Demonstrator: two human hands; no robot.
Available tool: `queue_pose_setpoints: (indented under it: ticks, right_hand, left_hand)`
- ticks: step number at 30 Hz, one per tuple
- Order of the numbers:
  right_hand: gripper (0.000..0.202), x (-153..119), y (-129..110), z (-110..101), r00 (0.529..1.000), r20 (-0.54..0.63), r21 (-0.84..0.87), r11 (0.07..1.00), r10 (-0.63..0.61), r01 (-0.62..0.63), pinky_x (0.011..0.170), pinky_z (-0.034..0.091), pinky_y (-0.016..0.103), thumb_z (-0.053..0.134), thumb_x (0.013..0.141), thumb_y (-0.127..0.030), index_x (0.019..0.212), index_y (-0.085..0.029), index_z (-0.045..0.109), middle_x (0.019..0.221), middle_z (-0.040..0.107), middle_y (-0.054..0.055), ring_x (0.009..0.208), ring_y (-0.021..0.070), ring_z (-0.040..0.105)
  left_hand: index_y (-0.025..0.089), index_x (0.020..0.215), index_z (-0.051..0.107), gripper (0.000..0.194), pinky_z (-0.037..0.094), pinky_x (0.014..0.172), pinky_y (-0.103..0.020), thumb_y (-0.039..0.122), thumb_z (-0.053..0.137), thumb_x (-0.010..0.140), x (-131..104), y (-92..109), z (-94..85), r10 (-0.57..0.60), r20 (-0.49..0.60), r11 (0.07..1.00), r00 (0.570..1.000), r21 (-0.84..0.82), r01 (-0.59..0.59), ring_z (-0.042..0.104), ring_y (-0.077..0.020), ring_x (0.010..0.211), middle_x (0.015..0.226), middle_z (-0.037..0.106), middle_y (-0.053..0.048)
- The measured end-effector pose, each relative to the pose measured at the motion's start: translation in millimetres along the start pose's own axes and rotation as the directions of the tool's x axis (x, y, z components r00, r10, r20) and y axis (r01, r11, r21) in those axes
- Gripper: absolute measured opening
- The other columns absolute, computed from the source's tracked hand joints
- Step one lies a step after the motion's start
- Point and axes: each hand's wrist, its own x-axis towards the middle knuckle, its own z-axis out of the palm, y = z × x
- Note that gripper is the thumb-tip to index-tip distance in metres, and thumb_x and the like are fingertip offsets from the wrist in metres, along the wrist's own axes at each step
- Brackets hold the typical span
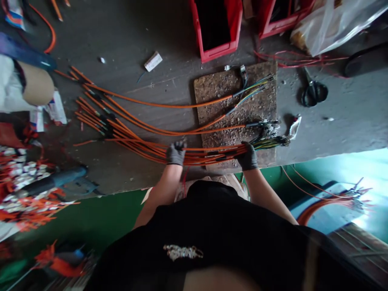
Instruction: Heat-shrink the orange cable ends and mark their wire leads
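A bundle of orange cables runs along the front edge of the dark table. My left hand, in a grey glove, is closed round the bundle near its middle. Further right, my right hand, gloved too, grips the same bundle just before its thin green, yellow and black wire ends. Beneath the right part lies a worn brown board strewn with crumbs. Several more orange cables curve across the table behind the bundle, some with their stripped ends over the board.
Red bins stand at the back beside a clear plastic bag. Black scissors lie right of the board. A tape roll, a blue-grey tool and a heap of orange-and-white pieces occupy the left.
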Motion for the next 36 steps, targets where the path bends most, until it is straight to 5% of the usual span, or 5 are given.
queue_pose_setpoints:
  ticks: [5, 7, 13, 17, 36]
  right_hand:
    - [0.03, -7.7, -1.5, 5.0, 0.995, 0.103, -0.015, 1.0, -0.004, 0.006, 0.04, 0.048, 0.024, 0.076, 0.079, -0.047, 0.095, -0.023, 0.069, 0.067, 0.069, -0.004, 0.052, 0.0164, 0.066]
    - [0.037, -11.6, 0.0, 5.7, 0.989, 0.145, -0.019, 1.0, -0.01, 0.013, 0.041, 0.051, 0.025, 0.079, 0.076, -0.051, 0.097, -0.023, 0.068, 0.071, 0.075, -0.002, 0.054, 0.0183, 0.07]
    - [0.044, -7.3, 12.2, 5.2, 0.984, 0.175, 0.004, 1.0, -0.015, 0.014, 0.047, 0.057, 0.027, 0.082, 0.076, -0.059, 0.099, -0.023, 0.07, 0.07, 0.078, -0.001, 0.059, 0.0201, 0.075]
    - [0.042, -0.2, 19.8, 3.3, 0.992, 0.125, 0.037, 0.999, -0.016, 0.011, 0.053, 0.057, 0.023, 0.085, 0.076, -0.06, 0.09, -0.023, 0.071, 0.067, 0.074, -0.004, 0.06, 0.0149, 0.072]
    - [0.04, -1.1, 31.6, 6.5, 0.998, 0.064, 0.065, 0.998, -0.013, 0.009, 0.059, 0.062, 0.029, 0.091, 0.07, -0.056, 0.084, -0.023, 0.074, 0.07, 0.075, -0.003, 0.065, 0.0172, 0.072]
  left_hand:
    - [0.016, 0.083, 0.065, 0.024, 0.06, 0.075, -0.033, 0.024, 0.058, 0.104, -66.6, -85.7, 46.0, -0.486, 0.322, 0.785, 0.813, 0.57, 0.243, 0.072, -0.0174, 0.068, 0.071, 0.07, -0.003]
    - [0.016, 0.091, 0.072, 0.019, 0.061, 0.074, -0.033, 0.031, 0.067, 0.1, -78.7, -97.2, 48.7, -0.609, 0.414, 0.484, 0.676, 0.87, -0.097, 0.074, -0.0195, 0.071, 0.075, 0.074, -0.005]
    - [0.016, 0.126, 0.073, 0.032, 0.054, 0.11, -0.039, 0.03, 0.05, 0.109, -63.4, -75.4, 30.6, -0.047, 0.798, -0.144, 0.6, 0.589, -0.795, 0.073, -0.0259, 0.118, 0.123, 0.078, -0.016]
    - [0.012, 0.148, 0.063, 0.046, 0.05, 0.117, -0.046, 0.021, 0.052, 0.103, -47.5, -76.8, 25.1, -0.239, 0.853, -0.517, 0.464, 0.292, -0.804, 0.066, -0.0303, 0.133, 0.146, 0.068, -0.021]
    - [0.002, 0.117, 0.069, 0.024, 0.044, 0.115, -0.052, 0.008, 0.063, 0.095, -3.6, -173.4, 232.5, -0.282, 0.826, -0.448, 0.488, 0.337, -0.828, 0.065, -0.0386, 0.124, 0.128, 0.069, -0.026]
